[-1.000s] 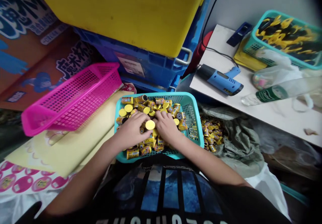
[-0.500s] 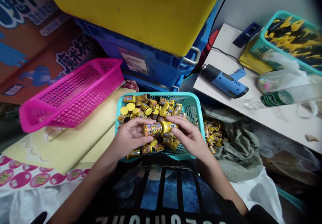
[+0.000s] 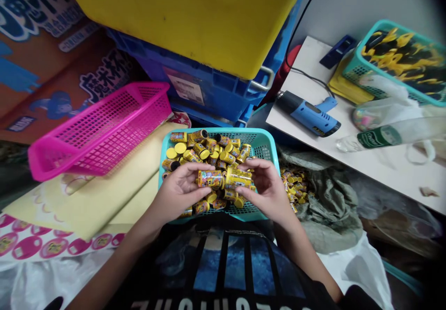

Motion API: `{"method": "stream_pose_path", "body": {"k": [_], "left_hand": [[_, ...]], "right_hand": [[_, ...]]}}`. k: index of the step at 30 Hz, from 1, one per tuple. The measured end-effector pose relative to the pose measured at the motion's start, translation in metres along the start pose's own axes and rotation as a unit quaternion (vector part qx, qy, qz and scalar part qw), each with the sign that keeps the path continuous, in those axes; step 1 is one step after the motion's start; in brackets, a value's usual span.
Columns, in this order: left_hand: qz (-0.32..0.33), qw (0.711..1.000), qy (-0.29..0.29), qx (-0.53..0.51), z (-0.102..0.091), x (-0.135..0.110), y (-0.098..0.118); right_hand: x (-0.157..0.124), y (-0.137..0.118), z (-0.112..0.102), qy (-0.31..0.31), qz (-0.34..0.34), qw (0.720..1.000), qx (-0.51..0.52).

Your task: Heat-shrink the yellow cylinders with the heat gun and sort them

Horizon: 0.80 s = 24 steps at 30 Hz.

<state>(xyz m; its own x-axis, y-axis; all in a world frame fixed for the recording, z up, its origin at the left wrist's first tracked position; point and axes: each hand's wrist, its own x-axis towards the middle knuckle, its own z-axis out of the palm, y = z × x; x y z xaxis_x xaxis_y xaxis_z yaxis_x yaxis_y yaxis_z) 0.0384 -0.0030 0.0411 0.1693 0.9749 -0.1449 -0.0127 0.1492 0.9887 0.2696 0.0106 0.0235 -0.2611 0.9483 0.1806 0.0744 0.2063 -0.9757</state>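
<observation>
My left hand [image 3: 184, 187] grips a small printed plastic jar [image 3: 210, 178] lying sideways between thumb and fingers. Against its right end sits a yellow piece [image 3: 238, 178] with printing on it, pinched by my right hand [image 3: 262, 185]; it looks like a second small jar or a cap, and I cannot tell whether the two are joined. Both hands are over a turquoise basket [image 3: 275, 161], which holds several more small yellow jars [image 3: 202, 151] with printed labels. Some of these show yellow lids, others dark ends.
A pink basket [image 3: 114, 149] stands on the left by printed cartons [image 3: 52, 68]. Blue crates [image 3: 188, 84] and a yellow bin [image 3: 188, 17] rise ahead. At right, a white table [image 3: 376, 166] carries a blue heat gun [image 3: 310, 115] and a bottle [image 3: 379, 136]. A sack [image 3: 327, 203] with more jars lies below.
The right hand has turned and shifted its fingers on the yellow piece, which now shows more of its printed side. The left hand keeps its hold on the jar.
</observation>
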Motion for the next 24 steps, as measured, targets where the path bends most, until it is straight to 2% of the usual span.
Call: {"method": "stream_pose_path", "body": {"k": [2, 4, 6, 8, 10, 12, 15, 17, 19, 21, 24], "left_hand": [[-0.003, 1.0, 0.0, 0.017, 0.0, 0.0, 0.001], [0.004, 0.999, -0.003, 0.048, 0.001, -0.001, -0.001], [0.034, 0.991, -0.007, 0.129, 0.002, -0.001, -0.005], [0.09, 0.962, -0.013, 0.257, 0.002, -0.001, -0.01], [0.145, 0.916, -0.013, 0.373, -0.003, 0.004, -0.015], [0.179, 0.877, 0.036, 0.445, -0.015, 0.014, -0.019], [0.17, 0.825, 0.148, 0.518, -0.041, 0.039, -0.025], [0.123, 0.811, 0.145, 0.554, -0.055, 0.055, -0.031], [0.078, 0.809, 0.092, 0.576, -0.059, 0.063, -0.039], [0.077, 0.805, 0.049, 0.586, -0.052, 0.061, -0.045], [0.105, 0.801, 0.035, 0.588, -0.034, 0.051, -0.048]], "right_hand": [[0.0, 0.004, -0.009, 0.0, -0.014, 0.994, -0.104], [0.003, 0.008, -0.016, -0.01, -0.031, 0.973, -0.229], [0.008, 0.012, -0.018, -0.026, -0.043, 0.949, -0.311], [0.019, 0.015, -0.012, -0.044, -0.057, 0.941, -0.331], [0.037, 0.018, 0.001, -0.065, -0.077, 0.939, -0.329], [0.062, 0.023, 0.02, -0.086, -0.102, 0.933, -0.335], [0.1, 0.036, 0.05, -0.134, -0.125, 0.908, -0.377], [0.116, 0.045, 0.064, -0.179, -0.109, 0.885, -0.416], [0.118, 0.051, 0.067, -0.226, -0.108, 0.865, -0.435], [0.106, 0.053, 0.061, -0.254, -0.134, 0.856, -0.431], [0.072, 0.053, 0.039, -0.239, -0.131, 0.866, -0.418]]}}
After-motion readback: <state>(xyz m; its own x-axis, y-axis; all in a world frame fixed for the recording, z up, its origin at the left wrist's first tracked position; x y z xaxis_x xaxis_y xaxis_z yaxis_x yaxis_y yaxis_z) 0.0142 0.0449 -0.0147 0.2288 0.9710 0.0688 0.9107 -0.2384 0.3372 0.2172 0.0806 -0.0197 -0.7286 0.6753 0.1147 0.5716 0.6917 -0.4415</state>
